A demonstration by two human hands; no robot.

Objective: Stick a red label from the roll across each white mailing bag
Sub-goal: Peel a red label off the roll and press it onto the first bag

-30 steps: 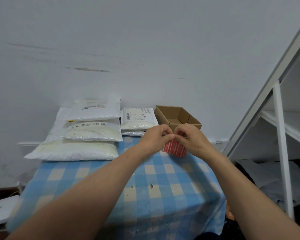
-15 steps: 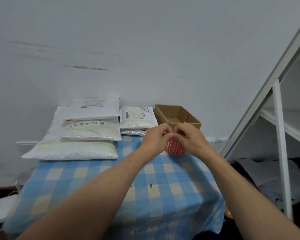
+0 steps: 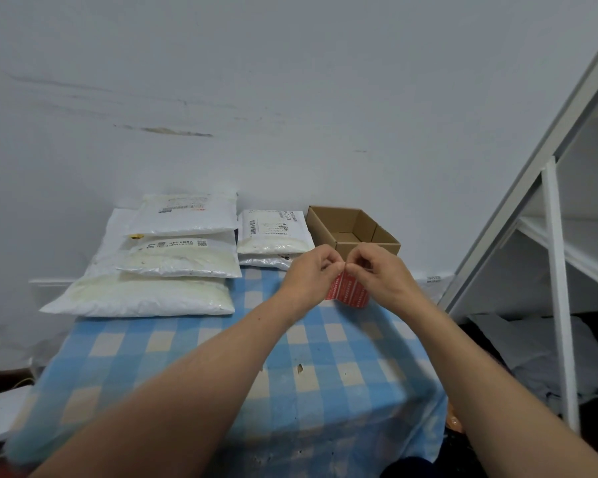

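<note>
Hardly anything has been moved since the earlier frame: the left hand (image 3: 309, 276) and the right hand (image 3: 382, 272) are still held together over the far part of the blue checked tablecloth (image 3: 221, 357). A red label strip (image 3: 348, 294) is pinched at its upper edge by the curled fingertips of both hands and hangs below them. The white mailing bags (image 3: 173, 263) are piled at the far left, apart from the strip. An open cardboard box (image 3: 328, 224) is seen behind the hands.

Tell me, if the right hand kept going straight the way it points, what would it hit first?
Most likely the left hand: the right hand points leftward, and both pinch the red label roll with fingertips nearly touching. Past that lie the white mailing bags, though depth is unclear.
</note>
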